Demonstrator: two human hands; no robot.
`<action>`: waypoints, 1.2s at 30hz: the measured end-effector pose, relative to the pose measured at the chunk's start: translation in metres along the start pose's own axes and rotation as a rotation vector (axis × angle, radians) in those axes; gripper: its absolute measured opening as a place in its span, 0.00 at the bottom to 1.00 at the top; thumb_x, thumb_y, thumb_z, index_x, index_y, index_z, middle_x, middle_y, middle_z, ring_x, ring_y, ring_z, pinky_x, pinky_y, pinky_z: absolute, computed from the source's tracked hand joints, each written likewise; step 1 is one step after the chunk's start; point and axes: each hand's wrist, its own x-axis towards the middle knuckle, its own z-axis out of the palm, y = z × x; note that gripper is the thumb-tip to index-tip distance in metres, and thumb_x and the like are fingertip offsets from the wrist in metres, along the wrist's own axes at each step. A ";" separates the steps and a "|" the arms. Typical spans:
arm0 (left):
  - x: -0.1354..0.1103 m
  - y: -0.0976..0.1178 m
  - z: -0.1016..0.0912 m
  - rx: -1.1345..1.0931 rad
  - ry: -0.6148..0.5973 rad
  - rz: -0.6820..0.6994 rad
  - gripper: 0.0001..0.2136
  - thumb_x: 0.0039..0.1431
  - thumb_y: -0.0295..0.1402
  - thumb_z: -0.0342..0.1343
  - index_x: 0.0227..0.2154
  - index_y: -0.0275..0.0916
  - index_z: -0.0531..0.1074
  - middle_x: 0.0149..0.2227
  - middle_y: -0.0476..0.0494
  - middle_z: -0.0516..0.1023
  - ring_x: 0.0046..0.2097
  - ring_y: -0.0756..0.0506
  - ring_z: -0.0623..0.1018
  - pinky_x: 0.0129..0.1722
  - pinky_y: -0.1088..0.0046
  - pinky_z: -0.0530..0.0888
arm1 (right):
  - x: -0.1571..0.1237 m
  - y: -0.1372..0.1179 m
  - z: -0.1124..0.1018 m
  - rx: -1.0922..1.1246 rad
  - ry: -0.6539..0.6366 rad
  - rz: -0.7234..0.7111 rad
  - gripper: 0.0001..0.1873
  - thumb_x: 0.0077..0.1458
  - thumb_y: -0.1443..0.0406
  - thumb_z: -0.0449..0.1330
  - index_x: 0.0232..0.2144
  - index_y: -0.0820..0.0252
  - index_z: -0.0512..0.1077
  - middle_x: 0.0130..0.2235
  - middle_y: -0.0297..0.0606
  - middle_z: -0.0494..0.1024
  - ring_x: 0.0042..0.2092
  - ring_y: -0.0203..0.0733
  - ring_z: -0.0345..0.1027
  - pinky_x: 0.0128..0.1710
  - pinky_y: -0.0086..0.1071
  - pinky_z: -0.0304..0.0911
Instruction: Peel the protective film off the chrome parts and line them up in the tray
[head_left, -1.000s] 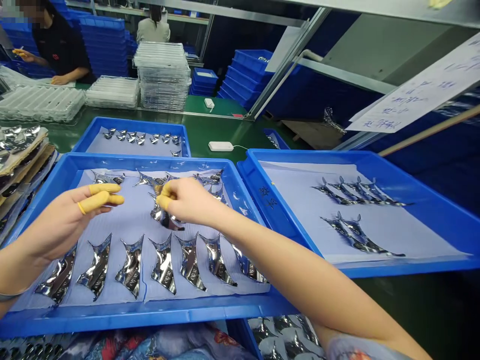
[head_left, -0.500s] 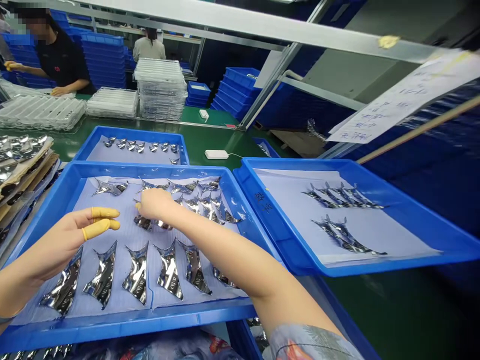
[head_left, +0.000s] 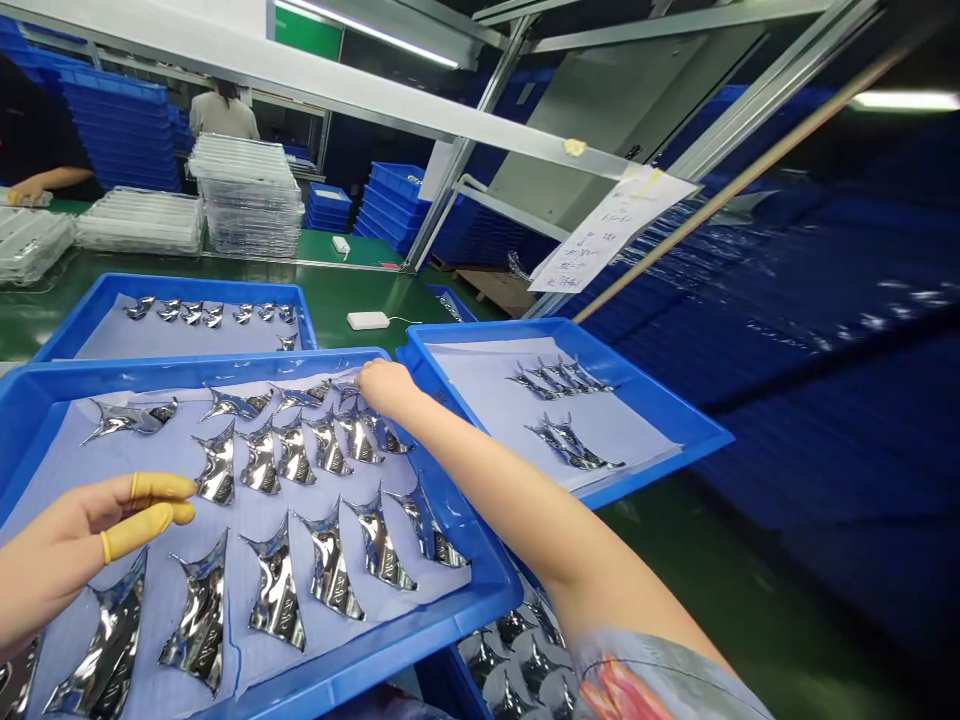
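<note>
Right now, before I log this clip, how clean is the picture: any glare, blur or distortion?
In the head view, the polished metal pieces flare with bright glare, the blue mass at right smears into streaks of motion blur, and the frame looks tilted, with wide-angle bending; the left hand and right hand stay fairly sharp.

The left hand [head_left: 67, 560] carries yellow finger cots [head_left: 161, 488] on two fingers, with a rolled yellow band [head_left: 106, 547] low on a third finger. The right hand's [head_left: 384, 388] fingertips are obscured. The right sleeve [head_left: 637, 678] is grey, printed with orange-red patterning, and leaves the forearm bare.
</note>
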 end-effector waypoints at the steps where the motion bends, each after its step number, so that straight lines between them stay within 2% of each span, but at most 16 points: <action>1: 0.001 0.003 0.004 0.016 -0.022 0.000 0.26 0.39 0.57 0.66 0.40 0.46 0.78 0.45 0.43 0.82 0.54 0.34 0.75 0.63 0.56 0.62 | 0.002 -0.001 0.004 -0.017 0.010 -0.019 0.14 0.63 0.62 0.59 0.48 0.66 0.71 0.50 0.46 0.73 0.50 0.47 0.69 0.49 0.45 0.68; 4: 0.001 0.009 0.015 0.054 -0.071 0.029 0.26 0.45 0.57 0.62 0.42 0.46 0.77 0.46 0.45 0.81 0.55 0.37 0.74 0.63 0.57 0.63 | 0.006 -0.001 0.010 -0.058 0.034 -0.059 0.15 0.63 0.62 0.59 0.48 0.66 0.71 0.50 0.46 0.73 0.51 0.48 0.69 0.50 0.46 0.67; 10: -0.004 0.023 0.031 0.077 -0.077 0.050 0.26 0.43 0.55 0.63 0.41 0.42 0.77 0.46 0.44 0.82 0.51 0.37 0.78 0.56 0.60 0.71 | 0.000 0.004 0.013 -0.057 0.101 -0.077 0.14 0.63 0.62 0.59 0.47 0.66 0.71 0.49 0.45 0.73 0.50 0.47 0.70 0.50 0.46 0.68; 14: -0.004 0.032 0.040 0.135 -0.096 0.101 0.22 0.48 0.50 0.62 0.42 0.42 0.78 0.46 0.45 0.82 0.50 0.40 0.79 0.55 0.62 0.73 | -0.004 0.010 0.002 0.025 0.165 -0.050 0.13 0.63 0.62 0.59 0.46 0.66 0.71 0.49 0.45 0.73 0.51 0.48 0.69 0.51 0.47 0.66; 16: -0.003 0.034 0.043 0.154 -0.123 0.113 0.23 0.47 0.53 0.61 0.41 0.43 0.78 0.45 0.43 0.83 0.50 0.38 0.80 0.56 0.58 0.72 | -0.010 0.015 -0.010 0.098 0.188 -0.030 0.12 0.63 0.63 0.59 0.45 0.67 0.72 0.48 0.44 0.74 0.51 0.47 0.69 0.51 0.47 0.66; 20: -0.001 0.037 0.050 0.149 -0.112 0.153 0.26 0.43 0.57 0.61 0.39 0.43 0.79 0.43 0.39 0.83 0.48 0.34 0.80 0.54 0.50 0.72 | -0.040 0.011 -0.041 0.341 0.217 -0.062 0.08 0.63 0.71 0.54 0.39 0.67 0.74 0.41 0.46 0.77 0.45 0.46 0.71 0.45 0.39 0.67; 24: -0.001 0.034 0.061 0.162 -0.048 0.253 0.25 0.48 0.50 0.60 0.48 0.42 0.74 0.48 0.37 0.80 0.51 0.35 0.78 0.54 0.51 0.73 | -0.082 -0.026 -0.053 0.653 0.193 -0.284 0.10 0.65 0.70 0.50 0.40 0.63 0.72 0.38 0.38 0.79 0.38 0.35 0.73 0.37 0.27 0.68; 26: -0.003 0.031 0.068 0.195 0.035 0.360 0.25 0.49 0.45 0.60 0.50 0.41 0.72 0.49 0.37 0.79 0.51 0.36 0.77 0.54 0.50 0.73 | -0.098 -0.050 -0.049 1.008 0.172 -0.414 0.08 0.63 0.71 0.52 0.37 0.64 0.71 0.36 0.38 0.78 0.36 0.35 0.72 0.37 0.28 0.68; 29: -0.006 0.025 0.076 0.264 0.143 0.506 0.18 0.49 0.38 0.61 0.45 0.41 0.74 0.41 0.42 0.80 0.46 0.38 0.78 0.49 0.55 0.76 | -0.113 -0.077 -0.037 1.477 0.121 -0.541 0.05 0.59 0.71 0.55 0.31 0.63 0.70 0.32 0.36 0.75 0.34 0.35 0.68 0.37 0.31 0.67; 31: -0.009 0.020 0.078 0.301 0.177 0.571 0.13 0.50 0.34 0.60 0.41 0.42 0.74 0.36 0.46 0.80 0.42 0.42 0.79 0.46 0.62 0.77 | -0.117 -0.085 -0.031 1.540 0.084 -0.560 0.05 0.58 0.70 0.55 0.31 0.62 0.71 0.30 0.35 0.73 0.33 0.35 0.66 0.35 0.31 0.66; 33: -0.010 0.014 0.078 0.332 0.182 0.642 0.12 0.53 0.31 0.59 0.41 0.44 0.73 0.35 0.49 0.80 0.40 0.45 0.79 0.44 0.69 0.77 | -0.120 -0.087 -0.026 1.545 0.053 -0.577 0.05 0.57 0.70 0.55 0.31 0.62 0.72 0.30 0.35 0.73 0.32 0.35 0.64 0.33 0.31 0.64; 36: -0.009 0.006 0.076 0.360 0.125 0.740 0.11 0.57 0.30 0.58 0.42 0.46 0.72 0.35 0.52 0.79 0.38 0.49 0.79 0.41 0.76 0.76 | -0.124 -0.085 -0.022 1.563 0.058 -0.640 0.06 0.56 0.71 0.54 0.33 0.62 0.71 0.29 0.34 0.71 0.30 0.34 0.60 0.32 0.30 0.63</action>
